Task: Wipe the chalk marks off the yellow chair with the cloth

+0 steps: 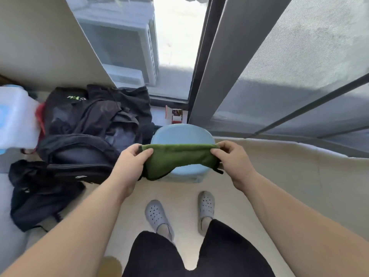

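A green cloth [177,159] is stretched flat between my two hands above a small stool-like chair [182,134] whose seat looks light blue here, not yellow. My left hand [130,163] pinches the cloth's left edge and my right hand [232,158] pinches its right edge. The cloth hides the middle of the seat. No chalk marks are visible on the uncovered part of the seat.
Dark backpacks and clothes [87,132] are piled on the floor to the left of the chair. A white plastic container [16,120] stands at the far left. A small red and white box [174,114] lies behind the chair by the sliding window frame [201,76]. My feet in grey clogs [157,215] stand on the pale floor.
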